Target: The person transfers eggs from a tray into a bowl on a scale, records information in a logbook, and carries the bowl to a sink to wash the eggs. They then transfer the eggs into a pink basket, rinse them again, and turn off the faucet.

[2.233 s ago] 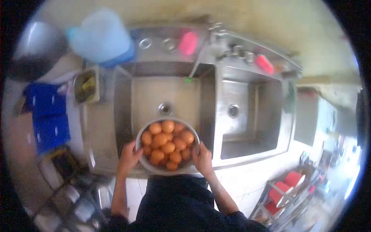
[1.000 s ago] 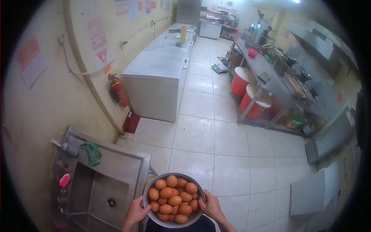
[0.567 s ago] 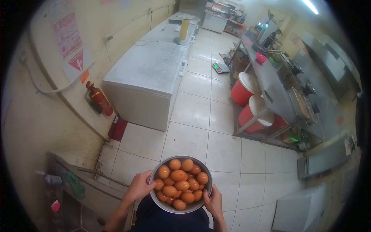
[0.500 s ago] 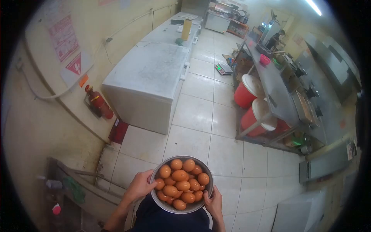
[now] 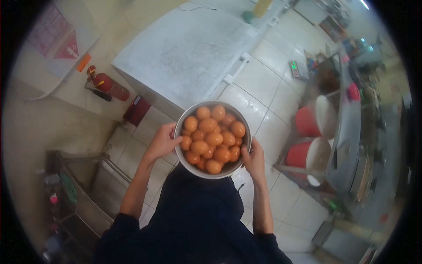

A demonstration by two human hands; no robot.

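Observation:
A round metal bowl (image 5: 178, 152) full of brown eggs (image 5: 214, 139) is held in front of my body, above the tiled floor. My left hand (image 5: 164, 140) grips the bowl's left side, its thumb over the rim. On the opposite side, my right hand (image 5: 255, 159) clasps the lower right rim with the thumb up against it. Both hands' other fingers are partly hidden behind the bowl. The eggs are heaped close to the rim and look shiny.
A white chest freezer (image 5: 189, 53) stands just ahead. A fire extinguisher (image 5: 110, 86) is by the left wall, above a metal sink stand (image 5: 83, 198). To the right, red buckets (image 5: 301, 155) sit under a steel table (image 5: 347, 132); a digital scale (image 5: 299, 69) lies on the floor.
My view has tilted down and turned, so the bowl and both hands appear higher in the picture. The freezer looks nearer. Both hands keep hold of the bowl.

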